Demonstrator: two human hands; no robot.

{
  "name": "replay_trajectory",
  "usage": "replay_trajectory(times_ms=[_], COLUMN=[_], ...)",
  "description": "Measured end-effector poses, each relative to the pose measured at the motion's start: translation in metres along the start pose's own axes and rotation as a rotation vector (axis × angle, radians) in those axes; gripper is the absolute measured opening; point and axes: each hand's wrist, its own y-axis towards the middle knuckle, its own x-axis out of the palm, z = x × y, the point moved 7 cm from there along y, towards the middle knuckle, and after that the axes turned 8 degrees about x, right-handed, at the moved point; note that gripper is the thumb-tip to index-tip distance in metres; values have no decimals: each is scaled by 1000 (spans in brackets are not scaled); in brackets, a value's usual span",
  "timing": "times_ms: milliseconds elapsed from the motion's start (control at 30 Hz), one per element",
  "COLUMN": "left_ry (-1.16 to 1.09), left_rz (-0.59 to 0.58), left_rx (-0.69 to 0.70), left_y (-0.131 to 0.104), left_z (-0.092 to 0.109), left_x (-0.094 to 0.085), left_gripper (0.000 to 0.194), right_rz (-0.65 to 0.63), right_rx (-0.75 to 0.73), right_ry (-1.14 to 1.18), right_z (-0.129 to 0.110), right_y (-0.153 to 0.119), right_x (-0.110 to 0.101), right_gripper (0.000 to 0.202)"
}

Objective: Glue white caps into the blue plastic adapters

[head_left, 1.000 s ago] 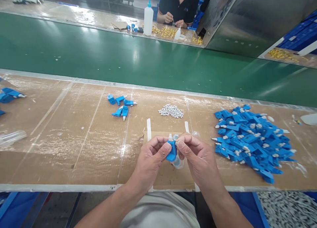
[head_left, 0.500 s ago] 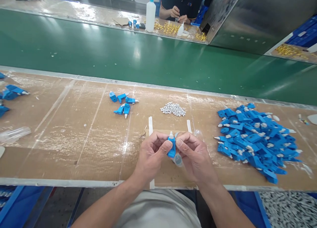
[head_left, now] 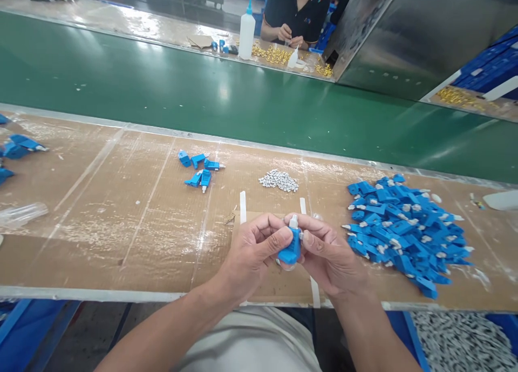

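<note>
A blue plastic part (head_left: 290, 252) with a white nozzle-like tip is held upright above the cardboard-covered bench. My left hand (head_left: 253, 253) is closed on its left side, thumb across the front. At its right side, my right hand (head_left: 329, 253) is closed in a pinch, with what looks like a small grey piece between thumb and finger against the part. Beneath the hands, a small clear round cup (head_left: 288, 266) is mostly hidden. Beyond them lies a heap of small grey pieces (head_left: 279, 181).
A large pile of blue parts (head_left: 404, 226) lies right; a few more blue parts (head_left: 200, 170) lie left of centre. Past the bench runs a green conveyor belt (head_left: 182, 97). Across it, a co-worker (head_left: 297, 16) handles something near a white bottle (head_left: 246, 35) and gold-coloured pieces (head_left: 273, 54).
Both hands and the blue part have shifted slightly right. The blue part has turned, its lower end now pointing down-left. The camera view has also shifted a little.
</note>
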Motion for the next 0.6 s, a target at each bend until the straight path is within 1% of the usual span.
replay_trajectory(times_ms=[100,233,367,500,600], left_ry=[40,103,112,6,-163], left_rz=[-6,-25,-25,-6,-17], left_rx=[-7,17,38,9,-99], left_y=[-2,-5,-6,-5,-4], left_z=[1,4,6,5,2], left_x=[2,3,4,3,1], left_gripper=[29,27,27,24,25], right_rz=[8,12,-26,-43,-50], right_rx=[-31,-70,-111,-88,-67], right_ry=[-33,-54,-19,-28,-64], right_z=[-6,-11,-12,-12,-18], right_y=[-4,-9,-7,-1,-1], right_x=[5,11,14,13,15], right_gripper=[36,32,29,29,36])
